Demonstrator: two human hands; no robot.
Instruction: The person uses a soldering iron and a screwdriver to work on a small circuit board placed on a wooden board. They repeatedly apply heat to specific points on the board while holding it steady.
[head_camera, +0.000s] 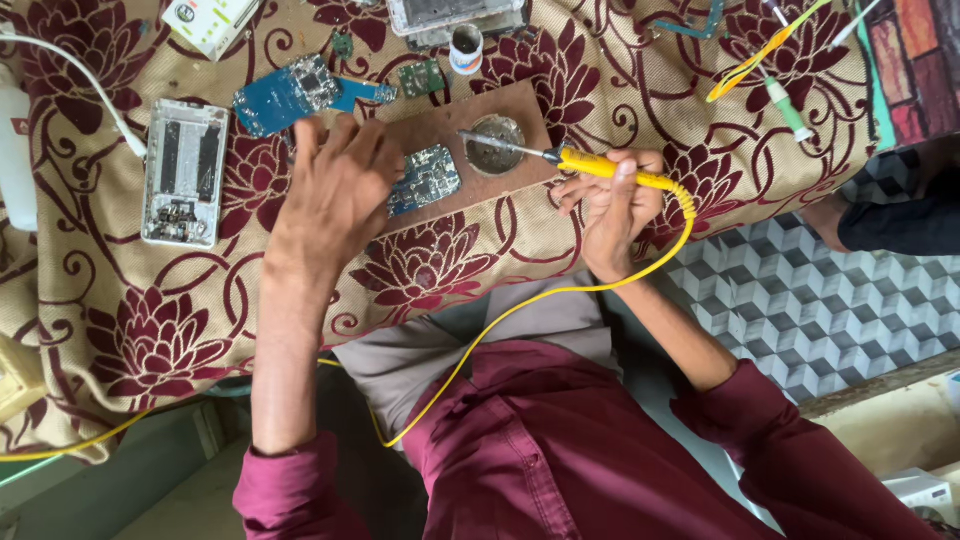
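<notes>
My right hand (612, 207) grips a yellow soldering iron (600, 167) with a yellow cord. Its metal tip reaches left over a round tin (494, 146) that sits on a brown wooden board (520, 110). My left hand (335, 195) lies flat on the board's left end, fingers spread, touching the edge of a small blue circuit board (428, 177) beside the tin.
On the floral cloth (150, 330) lie an opened phone body (185, 172), a blue circuit board (290, 95), a small green board (421, 77), a small pot (465, 48), a white cable (80, 75) and tools (770, 50) at the top right. Another person's foot (830, 215) rests on the tiled floor.
</notes>
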